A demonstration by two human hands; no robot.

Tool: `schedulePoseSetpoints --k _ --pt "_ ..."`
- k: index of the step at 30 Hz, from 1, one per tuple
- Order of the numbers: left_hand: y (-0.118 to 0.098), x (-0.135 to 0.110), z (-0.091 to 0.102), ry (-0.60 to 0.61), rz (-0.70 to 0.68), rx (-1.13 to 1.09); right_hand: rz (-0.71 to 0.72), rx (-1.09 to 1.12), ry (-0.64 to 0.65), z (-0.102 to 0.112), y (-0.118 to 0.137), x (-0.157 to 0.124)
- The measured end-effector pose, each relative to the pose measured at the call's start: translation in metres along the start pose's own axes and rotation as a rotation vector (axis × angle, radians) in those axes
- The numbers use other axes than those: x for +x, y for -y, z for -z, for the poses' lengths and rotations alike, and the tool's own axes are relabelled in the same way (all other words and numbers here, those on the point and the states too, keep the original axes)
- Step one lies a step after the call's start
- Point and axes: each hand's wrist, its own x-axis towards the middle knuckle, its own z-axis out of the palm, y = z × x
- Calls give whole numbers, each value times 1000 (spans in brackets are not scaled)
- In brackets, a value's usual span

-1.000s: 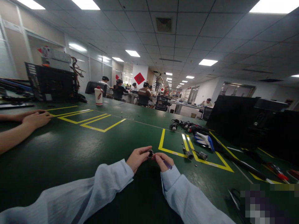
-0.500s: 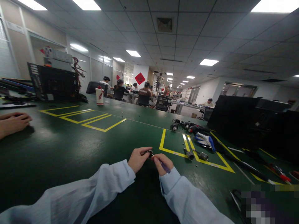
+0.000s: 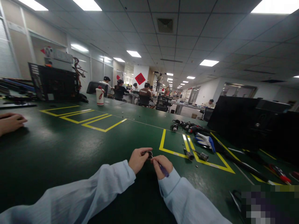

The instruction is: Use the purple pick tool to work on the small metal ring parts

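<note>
Just above the green table [image 3: 98, 155], my left hand [image 3: 137, 160] is closed on a small round metal part [image 3: 149, 154], its ring-like rim facing me. A screwdriver-like tool with a purple handle [image 3: 164, 170] lies in the closed fingers of my right hand [image 3: 163, 165]. Its thin metal tip points at the round part; whether it touches cannot be made out. To the right, two metal cylindrical parts [image 3: 189, 154] [image 3: 202, 155] rest at the yellow tape lines, with a tiny dark piece [image 3: 196, 166] nearby.
Another person's hand [image 3: 11, 123] rests at the left edge. A white cup [image 3: 100, 96] and an opened computer case [image 3: 52, 82] stand farther back. On the right lie cabled parts [image 3: 184, 125], a blue-and-white glove [image 3: 205, 140] and a red-handled tool [image 3: 283, 177], before a black case [image 3: 243, 124].
My right hand and the purple-handled tool have shifted slightly left and the handle has tilted a little. My left hand is nearly still. The other person's hand has moved slightly left.
</note>
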Motion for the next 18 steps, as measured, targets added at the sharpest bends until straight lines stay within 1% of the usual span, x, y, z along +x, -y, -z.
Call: schedulePoseSetpoints --k 6,12,18 --pt "4 0 0 32 2 -38 -15 -8 -35 -2 0 0" --pt "2 -1 -2 13 36 -50 -20 21 -34 3 0 -1" --pt "-1 -2 -3 -8 34 -53 -33 8 24 6 2 -1"
